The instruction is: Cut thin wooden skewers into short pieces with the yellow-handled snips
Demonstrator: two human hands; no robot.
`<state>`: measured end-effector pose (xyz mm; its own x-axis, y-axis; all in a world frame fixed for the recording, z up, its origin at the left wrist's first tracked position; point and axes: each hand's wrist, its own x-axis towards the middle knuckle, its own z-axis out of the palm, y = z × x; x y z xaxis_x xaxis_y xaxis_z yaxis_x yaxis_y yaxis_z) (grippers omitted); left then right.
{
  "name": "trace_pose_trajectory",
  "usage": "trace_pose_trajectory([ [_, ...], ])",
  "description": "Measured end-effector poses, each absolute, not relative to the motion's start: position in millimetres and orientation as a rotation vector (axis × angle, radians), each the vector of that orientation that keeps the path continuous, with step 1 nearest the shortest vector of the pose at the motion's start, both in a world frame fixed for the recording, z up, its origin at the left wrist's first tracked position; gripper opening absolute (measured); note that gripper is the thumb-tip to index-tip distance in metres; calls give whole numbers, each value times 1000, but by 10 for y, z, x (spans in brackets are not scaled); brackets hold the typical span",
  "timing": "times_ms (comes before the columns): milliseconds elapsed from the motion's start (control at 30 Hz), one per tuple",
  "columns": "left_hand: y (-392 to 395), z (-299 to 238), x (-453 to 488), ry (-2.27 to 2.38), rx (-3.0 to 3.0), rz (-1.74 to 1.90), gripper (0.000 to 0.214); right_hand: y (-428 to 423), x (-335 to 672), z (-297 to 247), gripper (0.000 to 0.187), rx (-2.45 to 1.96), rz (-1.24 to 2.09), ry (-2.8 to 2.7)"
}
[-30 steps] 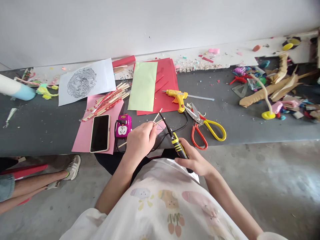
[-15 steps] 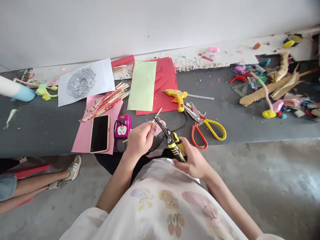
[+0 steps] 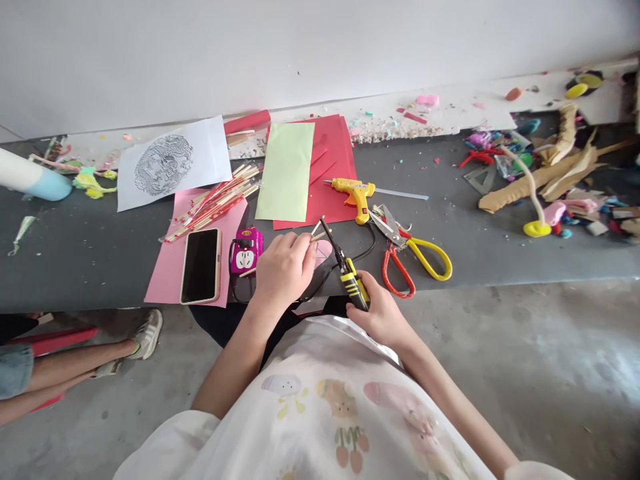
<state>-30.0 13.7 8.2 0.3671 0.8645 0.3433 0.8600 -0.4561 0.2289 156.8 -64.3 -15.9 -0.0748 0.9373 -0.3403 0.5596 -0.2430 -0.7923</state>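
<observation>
My left hand (image 3: 286,265) is closed, pinching thin wooden sticks (image 3: 324,234) whose pale ends poke out past the fingertips. My right hand (image 3: 380,308) grips the black and yellow handles of a pair of pliers (image 3: 353,288). The dark plier jaws point up and away, right beside the stick ends; whether they touch the sticks I cannot tell. Below the fingertips lies a small pink piece (image 3: 324,251), partly covered. A yellow glue gun (image 3: 356,195) and large scissors (image 3: 394,235) with red and yellow handles lie just beyond my right hand.
To the left are a phone (image 3: 201,267), a purple power socket (image 3: 247,248), pink paper (image 3: 163,267) and a bundle of red and pale sticks (image 3: 215,203). Green paper (image 3: 286,172) overlaps red sheets (image 3: 340,153). Craft scraps (image 3: 560,167) pile up at right. Another person's leg (image 3: 85,367) shows lower left.
The pliers have turned more upright, their jaws shifting slightly right and up. My left hand has rolled over a little, and two stick ends now show at its fingertips.
</observation>
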Motion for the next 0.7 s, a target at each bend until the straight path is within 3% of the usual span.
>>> trace_pose_trajectory([
  [167, -35, 57, -203, 1541, 2377, 1127, 10, -487, 1576, -172, 35, -1777, 1341, -1432],
  [300, -202, -79, 1, 1421, 1690, 759, 23, -400, 1564, -213, 35, -1685, 1366, -1396],
  [367, -211, -153, 94, 1191, 1370, 698, 49, -386, 1543, -234, 36, -1611, 1399, -1393],
  [500, -148, -241, 170, 946, 992, 679, 49, -397, 1496, -236, 34, -1566, 1456, -1407],
  [700, -129, -226, 158, 1041, 1050, 719, 45, -428, 1467, -191, 38, -1377, 1613, -1320],
])
